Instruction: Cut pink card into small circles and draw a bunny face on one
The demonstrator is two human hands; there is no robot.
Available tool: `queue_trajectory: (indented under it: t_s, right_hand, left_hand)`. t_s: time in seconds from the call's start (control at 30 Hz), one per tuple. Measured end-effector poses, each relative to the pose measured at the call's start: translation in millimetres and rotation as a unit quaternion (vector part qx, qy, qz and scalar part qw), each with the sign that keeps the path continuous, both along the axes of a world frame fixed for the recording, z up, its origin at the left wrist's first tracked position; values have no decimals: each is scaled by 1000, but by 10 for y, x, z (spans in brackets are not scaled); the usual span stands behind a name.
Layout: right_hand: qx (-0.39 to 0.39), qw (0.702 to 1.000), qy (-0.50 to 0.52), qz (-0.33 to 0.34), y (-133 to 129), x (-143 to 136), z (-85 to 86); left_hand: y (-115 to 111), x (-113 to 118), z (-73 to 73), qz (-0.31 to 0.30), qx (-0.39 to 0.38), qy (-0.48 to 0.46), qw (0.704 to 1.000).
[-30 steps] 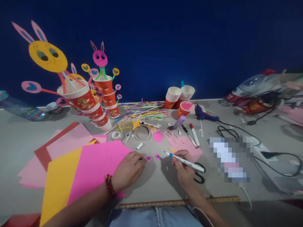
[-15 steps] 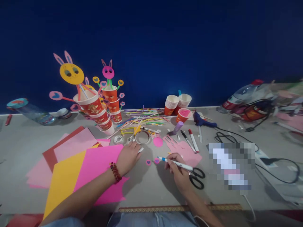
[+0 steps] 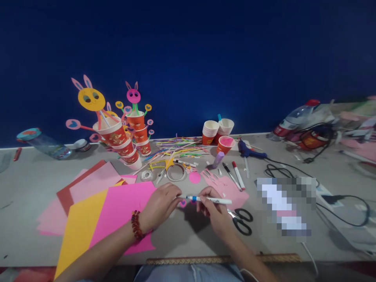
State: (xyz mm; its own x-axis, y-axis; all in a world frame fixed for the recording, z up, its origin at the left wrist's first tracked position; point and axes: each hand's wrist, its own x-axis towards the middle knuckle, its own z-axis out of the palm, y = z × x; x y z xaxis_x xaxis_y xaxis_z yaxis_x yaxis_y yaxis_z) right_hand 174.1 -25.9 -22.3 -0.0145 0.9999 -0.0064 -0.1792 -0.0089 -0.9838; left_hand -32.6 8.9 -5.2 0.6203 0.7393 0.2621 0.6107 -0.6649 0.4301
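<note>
My right hand [image 3: 216,213] grips a white acrylic marker [image 3: 219,200] with a blue collar, its tip pointing left. The fingers of my left hand [image 3: 160,201] pinch a small whitish marker cap [image 3: 182,196], lined up with the tip. Whether cap and tip touch, I cannot tell. Just below them on the table lie small pink paper circles [image 3: 183,203] with dark blue hearts, partly hidden by the hands. Black-handled scissors [image 3: 243,214] rest beside my right hand. Beneath my left forearm are magenta paper [image 3: 126,196] and yellow paper [image 3: 80,215].
Rabbit figures on stacked red cups [image 3: 110,135] stand at the back left. Behind my hands are coloured sticks [image 3: 182,149], a tape roll [image 3: 176,172], a pink circle [image 3: 194,177] and cut pink paper [image 3: 227,188]. A blue glue gun [image 3: 251,152] trails its cable rightward.
My left hand has moved right and slightly down, bringing the cap to the marker tip. The marker has lifted off the heart circles and turned nearly level.
</note>
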Motion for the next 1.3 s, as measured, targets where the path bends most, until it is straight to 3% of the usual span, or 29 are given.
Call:
queue_trajectory:
  t_s: [0.17, 0.47, 0.63, 1.0, 1.13, 1.27, 1.3]
  right_hand:
    - [-21, 1000, 10, 11, -47, -28, -79]
    - [-62, 992, 105, -10, -38, -148, -160]
    - [-51, 987, 148, -33, -42, -233, -161]
    - [-40, 986, 154, -54, -143, -248, -266]
    - [-60, 992, 113, -13, -37, -178, -165]
    - [-64, 993, 92, -19, -2, -97, -98]
    - [-59, 995, 75, -36, -24, -69, -104]
  left_hand:
    - [-72, 92, 51, -18, -31, -3, 999]
    - [-166, 184, 73, -1, -181, -81, 980]
    - [-263, 209, 34, 38, -155, -86, 983]
    - [-382, 266, 17, 31, -170, -101, 980]
    - [-83, 217, 65, 8, -155, -69, 985]
    - [601, 118, 91, 106, 50, 28, 993]
    - [781, 112, 81, 121, 65, 42, 990]
